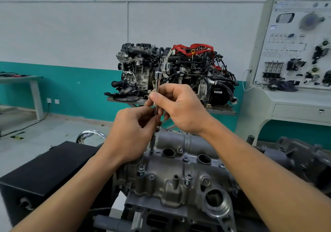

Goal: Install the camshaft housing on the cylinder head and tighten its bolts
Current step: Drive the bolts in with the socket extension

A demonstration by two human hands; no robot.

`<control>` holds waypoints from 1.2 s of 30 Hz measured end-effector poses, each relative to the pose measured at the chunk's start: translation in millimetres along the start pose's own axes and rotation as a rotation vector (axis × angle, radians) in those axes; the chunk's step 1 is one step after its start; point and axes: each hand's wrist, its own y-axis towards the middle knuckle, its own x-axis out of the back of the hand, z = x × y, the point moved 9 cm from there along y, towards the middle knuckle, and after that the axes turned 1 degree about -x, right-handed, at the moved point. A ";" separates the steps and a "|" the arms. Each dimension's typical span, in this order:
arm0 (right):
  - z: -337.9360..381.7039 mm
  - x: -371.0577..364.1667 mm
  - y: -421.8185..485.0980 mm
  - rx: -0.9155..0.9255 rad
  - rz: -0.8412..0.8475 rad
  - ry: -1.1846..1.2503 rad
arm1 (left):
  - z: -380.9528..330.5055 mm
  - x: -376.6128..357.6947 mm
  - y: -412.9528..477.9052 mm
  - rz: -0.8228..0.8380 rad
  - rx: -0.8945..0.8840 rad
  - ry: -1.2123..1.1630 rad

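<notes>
The grey cast camshaft housing (172,174) sits on the cylinder head (161,213) in the lower middle. Several bolts stand in it, among them one at the left (141,170) and one near the middle (188,178). A chrome extension bar (157,83) stands upright, its lower tip on a bolt (151,151) at the housing's far left edge. My left hand (132,133) pinches the bar's lower shaft. My right hand (180,106) grips the bar higher up, the square-drive top sticking out above the fingers.
A black box (44,170) lies left of the engine. Beyond stand a display engine on a stand (175,74), a training panel cabinet (293,56) at right and a table (23,81) at far left. Another grey engine part (300,156) lies at right.
</notes>
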 end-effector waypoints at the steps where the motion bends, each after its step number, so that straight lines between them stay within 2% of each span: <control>1: -0.2 0.5 0.3 0.003 -0.016 0.008 | 1.1 -0.2 0.3 -0.003 0.006 -0.002; 7: -4.9 13.0 3.2 0.017 -0.187 -0.068 | 11.9 8.1 1.4 -0.077 0.079 -0.012; 15: -3.9 2.3 1.1 -0.001 0.015 0.140 | 6.7 -6.4 1.6 0.053 0.059 -0.006; 18: -3.2 2.2 1.4 -0.003 -0.016 0.097 | 7.0 -6.3 2.4 0.049 0.060 -0.029; 21: -4.6 7.0 2.3 0.003 -0.103 0.040 | 9.5 4.4 0.6 -0.053 0.074 -0.024; 23: -5.0 6.3 1.6 0.003 -0.090 0.037 | 10.9 8.5 -0.8 -0.094 0.084 -0.008; 28: -3.6 -0.9 -2.8 0.000 0.041 0.120 | 3.4 -6.1 -0.8 0.053 0.043 -0.032; 30: -4.1 1.4 -2.2 -0.001 0.002 0.090 | 5.7 -7.0 0.6 0.052 0.051 -0.007; 33: -8.2 10.0 0.1 -0.009 -0.132 0.003 | 10.6 4.0 0.8 -0.056 0.083 -0.009; 36: -9.7 9.4 0.3 -0.008 -0.111 0.019 | 6.3 8.2 -1.9 -0.083 0.063 -0.003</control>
